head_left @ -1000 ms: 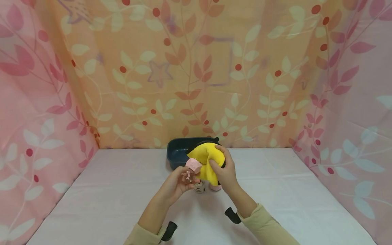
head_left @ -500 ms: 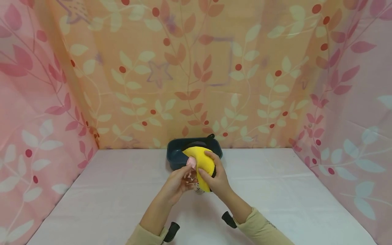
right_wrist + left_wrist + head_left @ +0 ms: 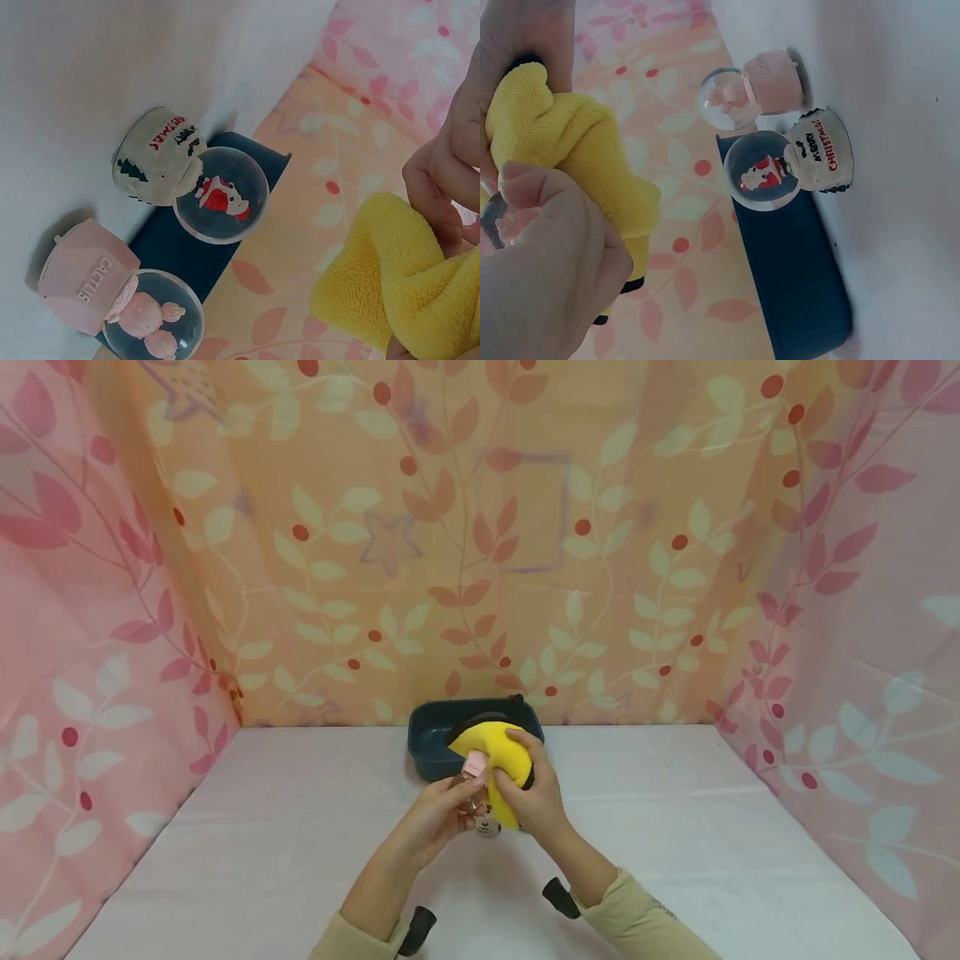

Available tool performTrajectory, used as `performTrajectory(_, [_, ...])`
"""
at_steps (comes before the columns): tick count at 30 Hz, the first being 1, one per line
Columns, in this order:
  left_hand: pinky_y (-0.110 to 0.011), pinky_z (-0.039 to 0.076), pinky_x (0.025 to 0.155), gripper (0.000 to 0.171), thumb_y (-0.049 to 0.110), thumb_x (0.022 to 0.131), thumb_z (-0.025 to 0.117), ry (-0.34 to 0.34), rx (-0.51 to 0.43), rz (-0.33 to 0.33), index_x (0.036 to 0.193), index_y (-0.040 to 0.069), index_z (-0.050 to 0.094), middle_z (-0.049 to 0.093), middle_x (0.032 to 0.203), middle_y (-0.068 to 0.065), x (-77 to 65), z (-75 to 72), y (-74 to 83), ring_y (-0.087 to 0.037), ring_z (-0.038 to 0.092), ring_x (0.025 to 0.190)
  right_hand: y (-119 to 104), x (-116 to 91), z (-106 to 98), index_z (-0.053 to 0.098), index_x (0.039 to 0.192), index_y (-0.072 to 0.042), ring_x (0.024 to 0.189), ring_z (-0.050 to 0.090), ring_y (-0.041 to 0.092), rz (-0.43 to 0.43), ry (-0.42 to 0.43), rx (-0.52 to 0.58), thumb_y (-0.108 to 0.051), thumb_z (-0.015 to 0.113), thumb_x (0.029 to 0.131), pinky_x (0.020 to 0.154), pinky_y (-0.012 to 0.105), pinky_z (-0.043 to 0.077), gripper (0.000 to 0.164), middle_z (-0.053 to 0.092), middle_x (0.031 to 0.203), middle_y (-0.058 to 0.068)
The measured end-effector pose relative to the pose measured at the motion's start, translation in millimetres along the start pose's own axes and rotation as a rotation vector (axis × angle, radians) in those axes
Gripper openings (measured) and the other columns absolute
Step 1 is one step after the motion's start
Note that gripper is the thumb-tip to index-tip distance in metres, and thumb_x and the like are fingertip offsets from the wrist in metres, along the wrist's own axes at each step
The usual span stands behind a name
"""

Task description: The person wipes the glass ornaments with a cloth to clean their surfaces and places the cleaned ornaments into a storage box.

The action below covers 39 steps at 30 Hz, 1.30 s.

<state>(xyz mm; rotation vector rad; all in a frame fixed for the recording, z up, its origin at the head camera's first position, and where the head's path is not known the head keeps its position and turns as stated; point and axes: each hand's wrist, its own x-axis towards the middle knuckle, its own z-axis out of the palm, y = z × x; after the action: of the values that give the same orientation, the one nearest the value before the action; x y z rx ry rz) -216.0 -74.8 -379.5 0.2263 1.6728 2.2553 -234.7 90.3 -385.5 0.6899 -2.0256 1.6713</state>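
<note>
In the head view, my left hand [image 3: 438, 818] holds a small snow globe by its clear dome, with the pink base [image 3: 476, 765] tipped upward. My right hand [image 3: 538, 797] grips a folded yellow plush cloth [image 3: 498, 745] with black edging, pressed up against that globe. The left wrist view has the left fingers and thumb curled at the cloth, which covers most of the held globe. Below the hands, a white snow globe [image 3: 823, 150] lettered "Merry Christmas", with a red-and-white figure inside, stands on the table. A second pink snow globe [image 3: 90, 276], lettered "CACTUS", stands beside it.
A dark blue plastic tub [image 3: 431, 739] stands at the back of the table, behind the hands and partly covered by the cloth. The white tabletop [image 3: 247, 827] meets patterned fabric walls [image 3: 345, 568] at the back and both sides.
My right hand and the cloth have moved left and slightly down onto the held globe. Its pink base has shifted and turned a little in my left hand.
</note>
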Motion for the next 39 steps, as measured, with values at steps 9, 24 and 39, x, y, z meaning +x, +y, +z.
performTrajectory(9, [-0.023,0.045,0.07,0.04,0.028,0.097,0.06,-0.003,0.073,-0.001,0.117,-0.007,0.053,0.058,0.088,-0.005,-1.3,-0.9,-1.0,-0.013,0.059,0.078,-2.5,2.9,-6.5,0.05,0.131,-0.005,0.087,0.051,0.025,0.064,0.03,0.027,0.002,0.063,0.086,0.07,0.026,0.049,0.048,0.051,0.114,0.017])
performTrajectory(24, [-0.024,0.05,0.073,0.056,0.044,0.101,0.047,0.049,0.072,0.07,0.128,-0.005,0.039,0.055,0.097,-0.009,-4.5,-3.4,-0.7,-0.012,0.062,0.075,-9.0,0.4,-11.2,0.042,0.136,-0.007,0.095,0.048,0.026,0.151,0.014,0.099,-0.004,0.062,0.087,0.077,0.03,0.048,0.052,0.045,0.119,0.016])
performTrajectory(39, [-0.024,0.045,0.068,0.047,0.043,0.102,0.044,0.029,0.016,0.021,0.119,-0.001,0.044,0.05,0.084,-0.005,-4.2,5.4,0.3,-0.015,0.055,0.07,-3.5,-8.5,5.2,0.039,0.135,-0.005,0.089,0.048,0.026,-0.016,-0.06,-0.003,0.002,0.064,0.085,0.073,0.029,0.048,0.057,0.047,0.119,0.018])
